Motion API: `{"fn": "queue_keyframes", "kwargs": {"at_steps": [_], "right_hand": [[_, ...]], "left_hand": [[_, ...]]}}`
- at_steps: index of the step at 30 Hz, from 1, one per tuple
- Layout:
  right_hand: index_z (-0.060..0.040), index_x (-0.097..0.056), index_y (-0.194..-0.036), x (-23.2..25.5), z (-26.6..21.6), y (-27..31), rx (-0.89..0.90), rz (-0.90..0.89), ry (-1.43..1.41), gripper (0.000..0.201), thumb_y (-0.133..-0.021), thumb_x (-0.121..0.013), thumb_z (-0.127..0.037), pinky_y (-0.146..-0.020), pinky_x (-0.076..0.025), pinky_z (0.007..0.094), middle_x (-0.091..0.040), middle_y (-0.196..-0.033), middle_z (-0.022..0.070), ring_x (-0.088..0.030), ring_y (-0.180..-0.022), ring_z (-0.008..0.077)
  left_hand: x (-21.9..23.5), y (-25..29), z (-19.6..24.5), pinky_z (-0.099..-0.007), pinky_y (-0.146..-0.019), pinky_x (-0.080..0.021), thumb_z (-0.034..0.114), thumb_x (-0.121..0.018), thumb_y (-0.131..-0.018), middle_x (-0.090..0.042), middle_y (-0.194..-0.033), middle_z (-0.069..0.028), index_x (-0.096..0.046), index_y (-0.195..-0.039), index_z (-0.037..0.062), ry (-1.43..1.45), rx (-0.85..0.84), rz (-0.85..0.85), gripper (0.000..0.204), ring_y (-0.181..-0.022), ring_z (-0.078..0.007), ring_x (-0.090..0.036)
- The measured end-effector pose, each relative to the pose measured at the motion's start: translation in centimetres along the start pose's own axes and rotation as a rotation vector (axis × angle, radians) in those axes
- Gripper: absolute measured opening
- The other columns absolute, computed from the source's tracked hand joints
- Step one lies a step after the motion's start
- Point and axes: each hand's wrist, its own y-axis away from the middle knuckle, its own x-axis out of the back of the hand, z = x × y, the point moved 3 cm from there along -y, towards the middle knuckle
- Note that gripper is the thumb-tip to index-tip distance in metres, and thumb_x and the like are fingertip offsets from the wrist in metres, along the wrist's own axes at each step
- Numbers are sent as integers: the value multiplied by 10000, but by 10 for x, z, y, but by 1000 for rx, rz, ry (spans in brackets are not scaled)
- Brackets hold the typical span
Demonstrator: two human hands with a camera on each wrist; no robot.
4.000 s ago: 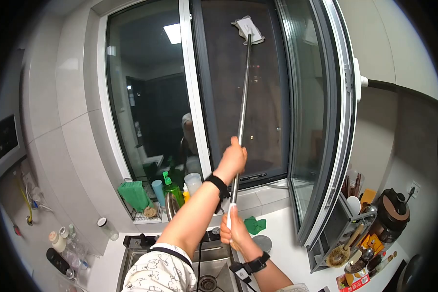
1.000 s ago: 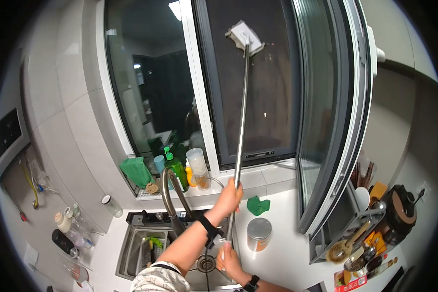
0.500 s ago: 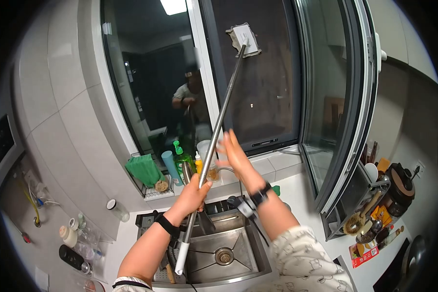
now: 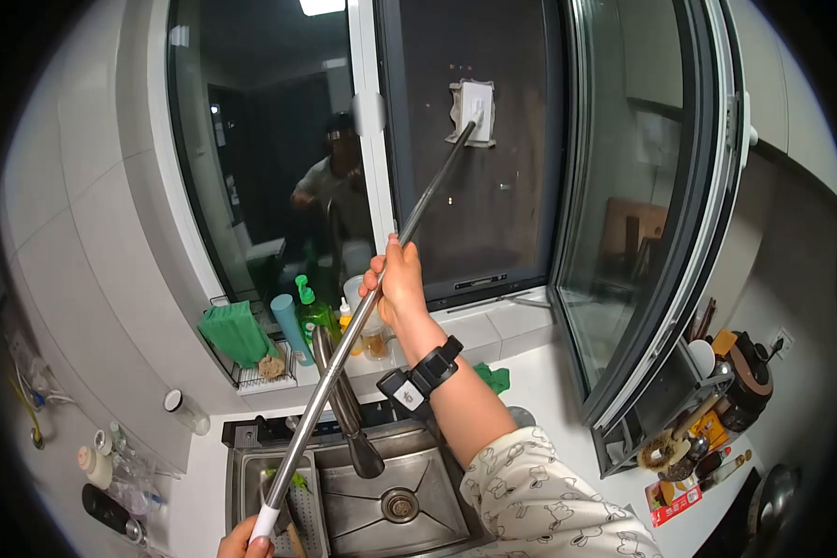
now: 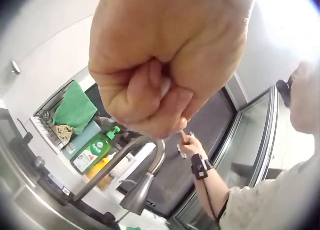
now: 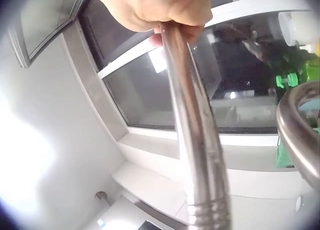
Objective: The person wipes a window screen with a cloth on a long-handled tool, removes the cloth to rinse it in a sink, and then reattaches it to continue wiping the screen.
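Note:
A long-handled flat mop with a metal pole [image 4: 335, 367] slants from the lower left up to the window. Its white rectangular head [image 4: 477, 110], with a greyish cloth behind it, lies against the dark window screen [image 4: 437, 56]. My right hand [image 4: 402, 284] grips the pole partway up, fingers curled round it; in the right wrist view that hand [image 6: 160, 10] wraps the shiny tube. At the lower left my left hand [image 4: 246, 541] holds the white end of the pole, partly cut off by the frame. In the left wrist view its fingers [image 5: 145, 90] are curled tightly round that end.
Below the pole is a steel sink [image 4: 437, 465] with a curved faucet [image 4: 344, 409]. Bottles, including a green soap bottle [image 4: 314, 312], and a green cloth [image 4: 237, 333] line the sill. An open window sash [image 4: 623, 232] juts in at the right, above a utensil rack [image 4: 623, 446].
The hands have swapped places: the right hand, off the pole half a second ago, now grips it higher up, and the left has slid down to the white end. The mop head has come lower.

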Motion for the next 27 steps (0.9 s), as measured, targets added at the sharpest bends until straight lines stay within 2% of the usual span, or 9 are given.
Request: {"fn": "queue_keyframes", "kwargs": {"at_steps": [1,3,5,11,12,16,23,26,27], "right_hand": [[-107,-311,-956,3,0,0,6,-5,16,189,-949,-353,-292,-355,-379,306,-374,-615,25,-375,-398,122],[-102,-333,-940,10,3,1,16,13,37,197,-947,-365,-296,-344,-370,297,-367,-593,15,-367,-392,113],[-110,-345,-927,18,4,2,73,9,42,185,-947,-369,-293,-339,-359,284,-365,-586,4,-360,-391,104],[-113,-309,-885,21,28,-1,27,59,44,175,-949,-334,-274,-330,-354,279,-365,-597,21,-361,-387,113],[-117,-307,-888,17,27,-5,11,70,43,169,-949,-334,-273,-333,-348,286,-364,-599,25,-356,-385,121],[-136,-305,-881,23,8,-25,51,86,29,158,-946,-357,-270,-338,-349,297,-361,-591,21,-354,-386,126],[-143,-310,-889,95,-88,-78,62,167,208,163,-951,-335,-292,-349,-346,293,-359,-594,16,-342,-413,119],[-131,-314,-903,79,-73,-69,115,173,272,172,-950,-334,-294,-365,-386,303,-370,-599,23,-362,-417,125],[-123,-315,-907,67,-64,-61,125,179,289,180,-950,-334,-297,-375,-409,311,-376,-601,26,-379,-418,130]], "left_hand": [[0,-7,-4,-205,-480,-331,207,-471,-915,-465,-645,18,-522,-1153,26,-64,27,-28,303,-536,-67,-402],[-15,-7,-15,-237,-520,-371,187,-488,-903,-501,-674,-22,-537,-1117,1,-219,-186,148,288,-577,-100,-448],[-26,-3,-2,-259,-574,-412,175,-511,-889,-557,-733,-64,-543,-1126,9,-183,-215,151,291,-643,-119,-508],[-25,-48,-74,-278,-613,-449,166,-538,-865,-566,-706,-74,-536,-1099,-26,-183,-291,246,303,-648,-127,-539],[-21,-55,-76,-267,-604,-435,159,-562,-839,-595,-748,-92,-582,-1019,-40,-40,-185,255,269,-661,-121,-533],[-20,-74,-50,-257,-584,-435,187,-575,-848,-594,-691,-67,-578,-1037,-24,-5,-98,171,283,-624,-103,-523],[-115,-125,8,-302,-596,-453,222,-567,-860,-608,-744,-153,-574,-1065,47,-123,-229,11,270,-636,-199,-589],[-94,-112,6,-306,-596,-457,222,-572,-856,-600,-745,-174,-576,-1069,57,-170,-319,139,270,-643,-210,-601],[-71,-102,4,-311,-629,-463,219,-571,-857,-622,-788,-159,-579,-1059,35,-219,-104,133,273,-685,-202,-603]]}}
